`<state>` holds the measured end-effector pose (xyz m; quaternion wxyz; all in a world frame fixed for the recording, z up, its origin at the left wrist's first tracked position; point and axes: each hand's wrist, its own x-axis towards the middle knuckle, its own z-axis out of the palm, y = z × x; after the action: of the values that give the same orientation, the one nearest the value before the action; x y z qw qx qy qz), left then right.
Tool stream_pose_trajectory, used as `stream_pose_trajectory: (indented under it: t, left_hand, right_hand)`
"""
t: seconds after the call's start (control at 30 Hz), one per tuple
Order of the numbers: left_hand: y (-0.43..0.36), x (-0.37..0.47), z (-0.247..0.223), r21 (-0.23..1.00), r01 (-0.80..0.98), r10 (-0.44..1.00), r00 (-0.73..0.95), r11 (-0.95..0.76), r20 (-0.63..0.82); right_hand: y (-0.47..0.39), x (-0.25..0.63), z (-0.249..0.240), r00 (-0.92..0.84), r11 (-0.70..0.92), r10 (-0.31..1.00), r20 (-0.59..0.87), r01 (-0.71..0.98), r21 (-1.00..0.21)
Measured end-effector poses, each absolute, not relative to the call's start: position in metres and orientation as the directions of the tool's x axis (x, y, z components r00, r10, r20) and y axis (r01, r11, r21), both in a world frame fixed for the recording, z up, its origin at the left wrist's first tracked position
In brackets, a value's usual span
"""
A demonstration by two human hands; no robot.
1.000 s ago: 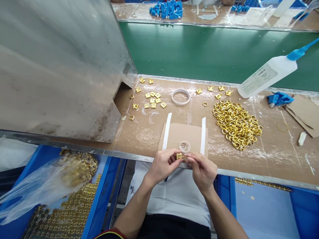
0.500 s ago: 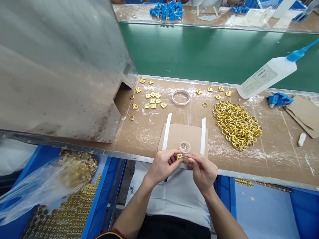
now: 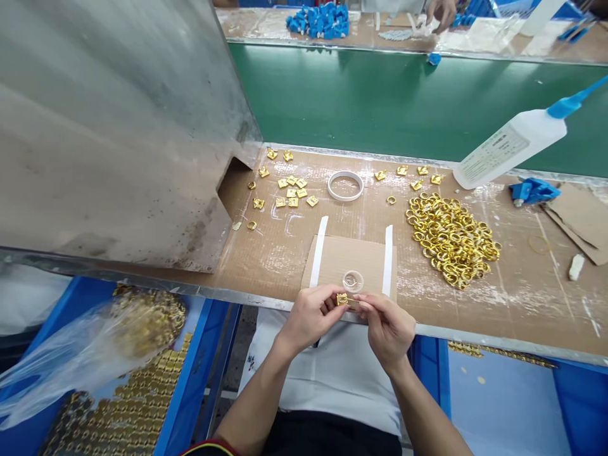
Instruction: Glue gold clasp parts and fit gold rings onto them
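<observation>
Between the thumb and fingers of my left hand [image 3: 316, 311] is a small square gold piece [image 3: 341, 299]. My right hand [image 3: 390, 323] pinches a thin stick-like tool [image 3: 354, 301] whose tip meets the gold piece. Just beyond my fingers, a small round clear dish [image 3: 353, 280] rests on a cardboard pad [image 3: 354, 253] held by two white tape strips. A heap of gold rings [image 3: 451, 237] lies to the right. Several square gold pieces [image 3: 291, 193] are spread at the left, near a white ring-shaped roll [image 3: 345, 186].
A large metal panel [image 3: 118, 126] stands at the left. A white bottle with a blue nozzle [image 3: 513, 147] leans at the right, near a blue clip-like object [image 3: 534, 190]. Blue bins [image 3: 190, 373] sit below the table edge. Across the green strip [image 3: 356, 95] is another person's hand [image 3: 441, 14].
Another person's hand has come into view at the far table, and a small blue item now lies on the green strip. My own hands have hardly moved.
</observation>
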<state>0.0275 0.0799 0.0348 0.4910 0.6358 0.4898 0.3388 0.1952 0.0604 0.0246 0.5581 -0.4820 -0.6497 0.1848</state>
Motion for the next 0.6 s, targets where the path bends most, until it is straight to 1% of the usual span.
stream_pose_trajectory:
  t: [0.17, 0.6]
  left_hand:
    - [0.0795, 0.0274, 0.0348, 0.956, 0.291, 0.956, 0.292, -0.051, -0.038]
    - [0.0801, 0.0271, 0.0344, 0.95, 0.302, 0.954, 0.298, -0.077, -0.017]
  right_hand:
    - [0.0592, 0.1966, 0.0214, 0.095, 0.458, 0.839, 0.535, 0.408, -0.79]
    - [0.0602, 0.195, 0.0246, 0.076, 0.486, 0.819, 0.568, 0.432, -0.759]
